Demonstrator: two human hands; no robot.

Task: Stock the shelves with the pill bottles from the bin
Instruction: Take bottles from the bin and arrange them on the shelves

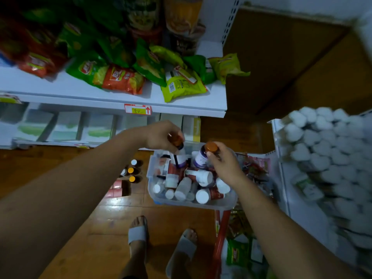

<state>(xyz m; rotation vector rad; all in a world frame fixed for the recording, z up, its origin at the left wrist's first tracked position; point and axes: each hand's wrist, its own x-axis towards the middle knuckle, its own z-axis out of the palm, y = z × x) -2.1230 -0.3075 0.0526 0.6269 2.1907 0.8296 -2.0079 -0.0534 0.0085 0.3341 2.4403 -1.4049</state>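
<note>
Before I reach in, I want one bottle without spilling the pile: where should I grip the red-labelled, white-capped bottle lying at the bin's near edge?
Probably pinch its white cap from above, on the near side: the bottle lies sideways atop the pile, cap exposed toward the bin's near wall.

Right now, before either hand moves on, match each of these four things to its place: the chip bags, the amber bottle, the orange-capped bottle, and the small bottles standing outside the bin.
Things
1. chip bags
2. amber bottle
3. orange-capped bottle
4. small upright bottles

Places
A. gripped by the right hand
B. on the wooden floor, left of the clear bin
C. on the white shelf
D. gripped by the left hand

Pairs: 1-C, 2-D, 3-A, 4-B
</note>
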